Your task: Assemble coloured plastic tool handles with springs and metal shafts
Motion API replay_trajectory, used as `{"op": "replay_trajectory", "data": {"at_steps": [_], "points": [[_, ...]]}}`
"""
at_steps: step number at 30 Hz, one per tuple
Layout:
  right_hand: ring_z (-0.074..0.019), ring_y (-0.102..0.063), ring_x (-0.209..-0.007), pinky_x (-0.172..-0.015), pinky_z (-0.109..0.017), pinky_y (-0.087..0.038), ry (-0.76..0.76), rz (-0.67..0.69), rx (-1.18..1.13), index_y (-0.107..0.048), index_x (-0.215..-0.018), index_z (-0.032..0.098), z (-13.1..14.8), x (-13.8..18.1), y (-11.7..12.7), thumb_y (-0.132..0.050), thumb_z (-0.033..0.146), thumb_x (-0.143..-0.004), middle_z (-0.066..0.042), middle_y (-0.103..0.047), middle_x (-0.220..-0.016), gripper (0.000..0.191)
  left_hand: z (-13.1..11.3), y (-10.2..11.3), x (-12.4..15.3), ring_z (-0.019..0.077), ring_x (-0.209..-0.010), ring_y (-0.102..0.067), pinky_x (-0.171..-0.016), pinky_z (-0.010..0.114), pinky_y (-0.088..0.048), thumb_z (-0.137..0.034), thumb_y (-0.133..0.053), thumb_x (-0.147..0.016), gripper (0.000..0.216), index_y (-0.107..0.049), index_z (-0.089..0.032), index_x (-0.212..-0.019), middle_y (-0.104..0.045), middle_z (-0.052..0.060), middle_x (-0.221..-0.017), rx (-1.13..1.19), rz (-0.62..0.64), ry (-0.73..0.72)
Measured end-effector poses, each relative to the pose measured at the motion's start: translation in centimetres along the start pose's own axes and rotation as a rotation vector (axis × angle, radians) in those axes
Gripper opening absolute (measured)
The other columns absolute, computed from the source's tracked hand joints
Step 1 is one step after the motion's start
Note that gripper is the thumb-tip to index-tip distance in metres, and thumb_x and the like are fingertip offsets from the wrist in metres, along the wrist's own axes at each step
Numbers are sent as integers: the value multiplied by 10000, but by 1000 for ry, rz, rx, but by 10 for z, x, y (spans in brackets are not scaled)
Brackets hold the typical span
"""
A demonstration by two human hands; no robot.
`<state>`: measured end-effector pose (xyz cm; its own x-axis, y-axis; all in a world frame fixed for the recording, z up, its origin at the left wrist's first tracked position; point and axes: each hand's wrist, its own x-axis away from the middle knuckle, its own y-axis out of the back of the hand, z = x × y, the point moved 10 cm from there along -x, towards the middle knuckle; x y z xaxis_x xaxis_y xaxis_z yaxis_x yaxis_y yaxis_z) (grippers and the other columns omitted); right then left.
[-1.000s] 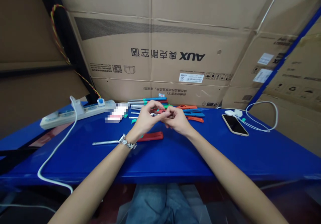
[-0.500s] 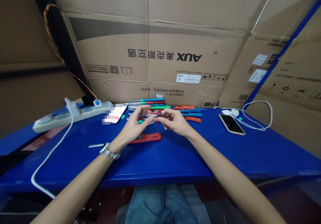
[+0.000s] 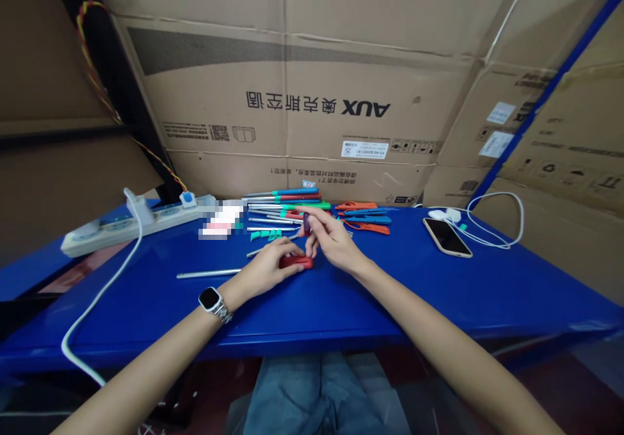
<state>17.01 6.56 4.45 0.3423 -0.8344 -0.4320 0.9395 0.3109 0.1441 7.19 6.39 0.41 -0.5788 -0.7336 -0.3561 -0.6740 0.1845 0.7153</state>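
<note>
My right hand (image 3: pixel 335 241) is closed around the dark purple handle of a small screwdriver (image 3: pixel 307 223), held upright over a red plastic handle (image 3: pixel 305 263). The screwdriver's tip is hidden behind my fingers. My left hand (image 3: pixel 267 268) grips the red handle and presses it to the blue table. From the left of that hand a thin metal rod (image 3: pixel 207 274) sticks out, in line with the handle; where the two meet is covered. Small green plastic pieces (image 3: pixel 266 234) lie just behind my left hand.
Several metal rods with blue, red and green handles (image 3: pixel 297 199) lie at the back. Loose orange and blue handles (image 3: pixel 368 219) are right of them. A phone (image 3: pixel 447 237) and white cable (image 3: pixel 520 220) lie at right, a power strip (image 3: pixel 117 225) at left. Cardboard (image 3: pixel 312 64) walls the back.
My left hand has come down from beside the screwdriver's top onto the red handle. My right hand still holds the screwdriver, its fingers now lower and nearer the handle.
</note>
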Motion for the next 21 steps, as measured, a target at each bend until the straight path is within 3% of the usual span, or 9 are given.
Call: {"op": "replay_trajectory", "data": {"at_steps": [5, 10, 17, 21], "points": [[-67, -583, -450, -345, -168, -358, 19, -60, 20, -580, -976, 202, 10, -5, 14, -639, 502, -861, -7, -672, -851, 327, 2, 0, 1, 251, -889, -638, -810, 382, -513, -467, -665, -852, 284, -713, -218, -978, -663, 77, -989, 6, -19, 1], [-67, -574, -412, -397, -192, -427, 6, -101, -33, -464, -807, 202, 11, -11, 20, -740, 493, -774, -19, -718, -848, 402, 2, -1, 1, 261, -924, -641, -851, 403, -507, -466, -663, -852, 288, -712, -216, -986, -672, 81, -1003, 5, -14, 2], [-92, -561, -373, -326, -173, -367, -9, -165, -51, -398, -763, 221, 9, -10, 22, -794, 502, -703, 56, -619, -606, 489, -1, 0, 3, 253, -917, -629, -837, 391, -511, -499, -648, -867, 315, -716, -216, -988, -654, 79, -1014, -2, -18, 11], [-68, -542, -379, -340, -173, -393, -8, -212, -51, -459, -816, 209, 5, -7, 22, -769, 498, -730, 41, -658, -684, 432, -5, -3, 7, 240, -962, -606, -887, 382, -490, -461, -594, -920, 292, -697, -226, -1059, -627, 73, -1061, -56, 28, 2]]}}
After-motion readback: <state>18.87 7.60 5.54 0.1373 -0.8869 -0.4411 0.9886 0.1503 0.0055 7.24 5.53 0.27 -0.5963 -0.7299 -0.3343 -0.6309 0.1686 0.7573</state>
